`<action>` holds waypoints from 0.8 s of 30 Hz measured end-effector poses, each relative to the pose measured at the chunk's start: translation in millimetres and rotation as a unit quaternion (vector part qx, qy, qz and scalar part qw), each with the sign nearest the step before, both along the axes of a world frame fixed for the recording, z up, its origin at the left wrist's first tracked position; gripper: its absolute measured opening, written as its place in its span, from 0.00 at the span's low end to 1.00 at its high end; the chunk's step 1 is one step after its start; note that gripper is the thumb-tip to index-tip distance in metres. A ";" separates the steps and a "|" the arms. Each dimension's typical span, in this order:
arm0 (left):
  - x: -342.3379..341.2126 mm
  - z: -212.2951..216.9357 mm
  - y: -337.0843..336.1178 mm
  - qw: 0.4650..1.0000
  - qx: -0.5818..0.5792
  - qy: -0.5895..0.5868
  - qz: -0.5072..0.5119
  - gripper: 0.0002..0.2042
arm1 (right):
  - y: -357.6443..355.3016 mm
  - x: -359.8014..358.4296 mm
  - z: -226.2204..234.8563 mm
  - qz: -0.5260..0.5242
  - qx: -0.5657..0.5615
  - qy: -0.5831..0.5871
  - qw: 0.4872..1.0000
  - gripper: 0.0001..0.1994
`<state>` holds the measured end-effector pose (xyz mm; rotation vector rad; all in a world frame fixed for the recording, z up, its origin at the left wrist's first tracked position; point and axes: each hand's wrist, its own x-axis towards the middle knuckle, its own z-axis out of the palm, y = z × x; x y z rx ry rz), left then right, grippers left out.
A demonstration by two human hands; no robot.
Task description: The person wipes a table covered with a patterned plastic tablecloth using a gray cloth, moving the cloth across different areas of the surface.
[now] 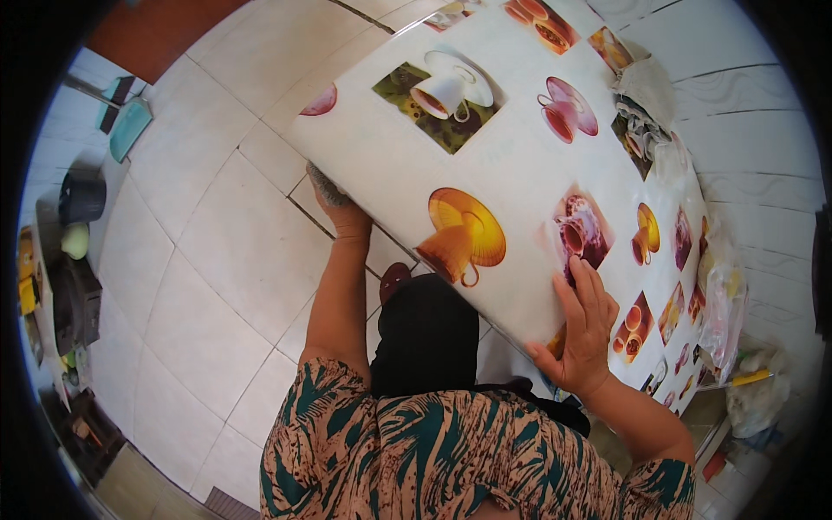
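Note:
A table with a white cover (511,165), printed with cups and saucers, spreads in front of me and to the right. My left hand (345,218) is at the table's left edge, its fingers closed around a grey, rough-textured pad (326,184). The table edge partly hides those fingers. Flat on the near part of the cover lies my right hand (582,334), fingers stretched out and thumb apart, holding nothing.
A crumpled grey cloth (646,100) and clear plastic bags (724,299) lie along the table's wall side. Another bag (756,394) hangs at the right corner. On the left are a teal dustpan (132,128), a dark pot (82,198) and low shelves. Pale tiles (208,260) cover the floor.

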<state>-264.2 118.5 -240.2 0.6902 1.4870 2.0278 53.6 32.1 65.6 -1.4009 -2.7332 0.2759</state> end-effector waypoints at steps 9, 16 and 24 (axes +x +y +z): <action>3.4 -75.2 -10.6 0.930 -0.205 0.303 -0.032 0.27 | 4.5 2.1 0.7 0.007 -0.016 -0.011 1.000 0.38; 14.4 -114.2 1.5 0.826 -0.421 0.279 -0.249 0.24 | 4.1 5.0 1.5 0.014 -0.024 -0.031 0.999 0.40; 20.8 -142.1 35.2 0.714 -0.508 0.308 -0.371 0.22 | 1.4 9.4 -1.2 0.012 -0.024 -0.042 0.999 0.42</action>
